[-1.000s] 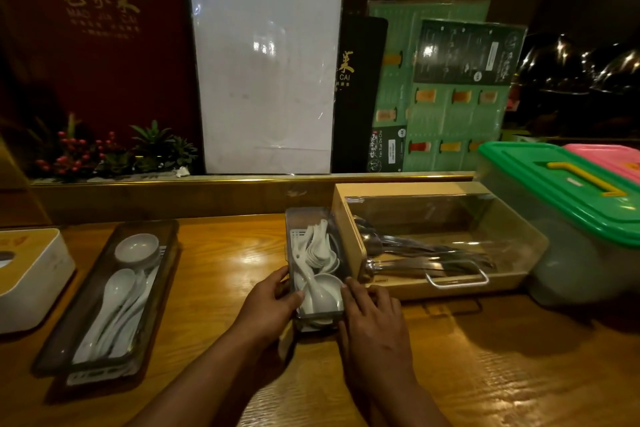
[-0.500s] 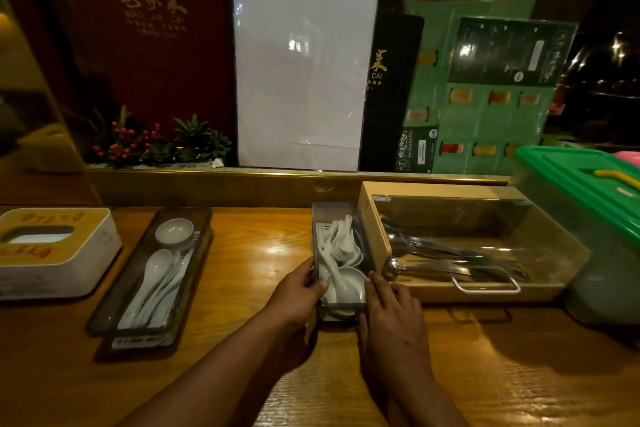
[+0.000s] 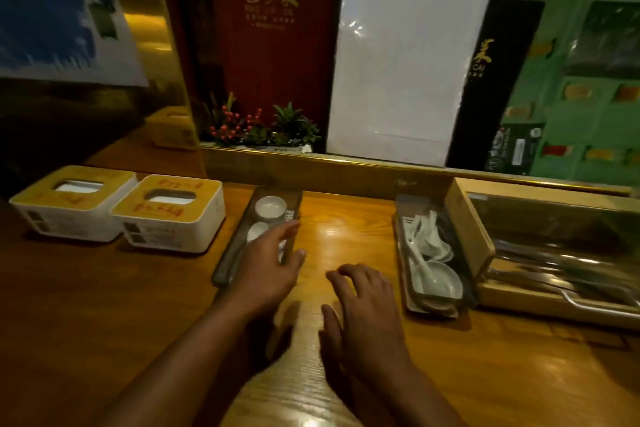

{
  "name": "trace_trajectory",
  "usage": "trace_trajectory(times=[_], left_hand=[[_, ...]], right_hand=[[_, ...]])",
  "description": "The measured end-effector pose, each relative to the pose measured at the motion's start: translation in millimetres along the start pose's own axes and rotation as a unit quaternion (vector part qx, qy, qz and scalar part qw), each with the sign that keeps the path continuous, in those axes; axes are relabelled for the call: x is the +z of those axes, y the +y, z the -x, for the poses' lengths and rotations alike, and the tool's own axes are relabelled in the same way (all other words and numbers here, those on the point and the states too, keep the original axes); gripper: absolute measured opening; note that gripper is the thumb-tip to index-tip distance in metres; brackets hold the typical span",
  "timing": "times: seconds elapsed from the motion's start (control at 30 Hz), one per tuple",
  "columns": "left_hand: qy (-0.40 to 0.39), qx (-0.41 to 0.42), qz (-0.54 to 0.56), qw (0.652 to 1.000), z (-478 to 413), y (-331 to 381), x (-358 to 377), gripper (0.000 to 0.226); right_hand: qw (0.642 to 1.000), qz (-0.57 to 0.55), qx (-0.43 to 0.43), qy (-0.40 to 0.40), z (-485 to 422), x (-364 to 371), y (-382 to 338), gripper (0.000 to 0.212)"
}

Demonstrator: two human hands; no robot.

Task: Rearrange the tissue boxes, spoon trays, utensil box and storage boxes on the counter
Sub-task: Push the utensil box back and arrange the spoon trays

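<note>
Reaching over the wooden table [image 3: 346,229], the left hand [image 3: 266,260] lies nearest the left spoon tray [image 3: 242,246], its fingers [image 3: 289,227] spread and draped over the tray's near right edge, not yet clamped on anything; the right hand [image 3: 363,308] hovers just beside it above bare wood, fingers loosely curled and holding nothing. To the right, well apart from that tray, the second spoon tray [image 3: 433,308] of white spoons sits flush against the wooden utensil box [image 3: 467,239], which holds metal cutlery. Farther back on the left, two tissue boxes [image 3: 169,229] stand side by side, touching or nearly so. The step in hand looks like taking up the left tray; the next move probably calls for both hands closing on its long rims and sliding it level, so the small dish [image 3: 270,207] and spoons inside do not rattle out.
</note>
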State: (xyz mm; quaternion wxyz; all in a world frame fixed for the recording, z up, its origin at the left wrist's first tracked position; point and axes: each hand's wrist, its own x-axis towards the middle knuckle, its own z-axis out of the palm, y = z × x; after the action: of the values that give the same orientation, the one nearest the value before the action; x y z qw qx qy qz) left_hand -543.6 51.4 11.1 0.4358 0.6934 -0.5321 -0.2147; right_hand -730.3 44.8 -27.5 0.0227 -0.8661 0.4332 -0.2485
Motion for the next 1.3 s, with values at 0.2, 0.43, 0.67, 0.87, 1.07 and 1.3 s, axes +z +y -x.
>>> trace_trajectory(times=[0.2,0.43,0.67,0.87,1.07,1.3], left_hand=[[0.082,-0.063,-0.016,0.995,-12.2,-63.8,-76.9,0.049],[-0.09,-0.188,0.225,0.952,-32.7,-95.0,-96.6,0.057],[-0.179,-0.14,0.225,0.948,-46.4,-90.0,-62.8,0.059],[-0.203,-0.114,0.231,0.945,-47.2,-63.2,-8.6,0.066],[-0.212,-0.099,0.215,0.948,-48.3,-33.3,35.6,0.07],[-0.212,-0.104,0.216,0.947,-48.5,-19.5,61.4,0.07]], right_hand=[[0.994,-0.069,0.015,-0.088,-35.6,44.6,-63.7,0.072],[0.983,-0.146,0.107,-0.026,-47.0,67.9,-98.4,0.062],[0.978,-0.085,0.188,-0.015,-32.4,66.6,-77.2,0.062],[0.975,0.116,0.187,-0.034,-18.6,31.8,-35.7,0.06],[0.963,0.166,0.21,-0.042,-7.1,13.7,2.0,0.062],[0.965,0.154,0.21,-0.043,-2.1,2.5,26.0,0.063]])
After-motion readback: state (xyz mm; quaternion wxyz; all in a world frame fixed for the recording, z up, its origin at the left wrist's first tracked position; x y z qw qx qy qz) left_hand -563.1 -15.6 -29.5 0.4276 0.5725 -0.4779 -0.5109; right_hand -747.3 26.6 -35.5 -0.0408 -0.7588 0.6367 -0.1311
